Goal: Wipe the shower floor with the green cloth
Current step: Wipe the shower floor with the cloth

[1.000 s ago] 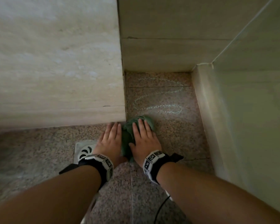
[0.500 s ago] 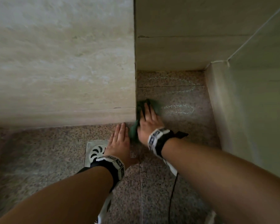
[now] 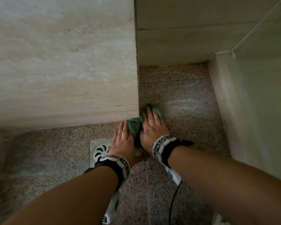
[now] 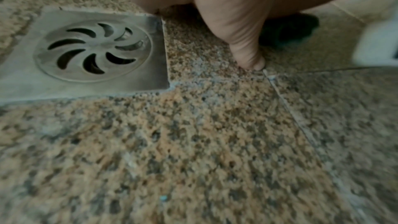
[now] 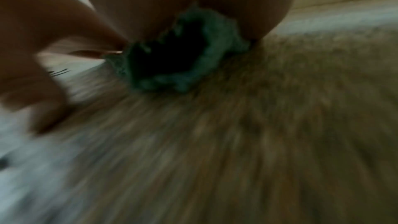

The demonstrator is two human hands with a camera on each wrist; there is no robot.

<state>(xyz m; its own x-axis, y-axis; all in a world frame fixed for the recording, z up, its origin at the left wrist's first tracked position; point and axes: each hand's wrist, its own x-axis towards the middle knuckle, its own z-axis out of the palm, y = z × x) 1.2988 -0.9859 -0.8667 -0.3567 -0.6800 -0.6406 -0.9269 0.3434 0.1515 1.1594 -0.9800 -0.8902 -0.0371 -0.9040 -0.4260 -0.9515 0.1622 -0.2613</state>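
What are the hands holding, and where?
Nothing is gripped. The right hand presses flat on top of the green cloth; the left hand lies flat on the floor.

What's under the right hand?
The green cloth, pressed flat on the speckled floor by the right hand. The floor beneath the cloth is covered, so its state can't be seen.

Wall corner (image 3: 137, 109) blocks left; curb (image 3: 221, 111) hems right; open shower floor (image 3: 185, 127) strip ahead between them.

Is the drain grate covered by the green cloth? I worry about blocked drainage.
No: in the left wrist view the drain grate lies bare, while the green cloth sits under the right hand.
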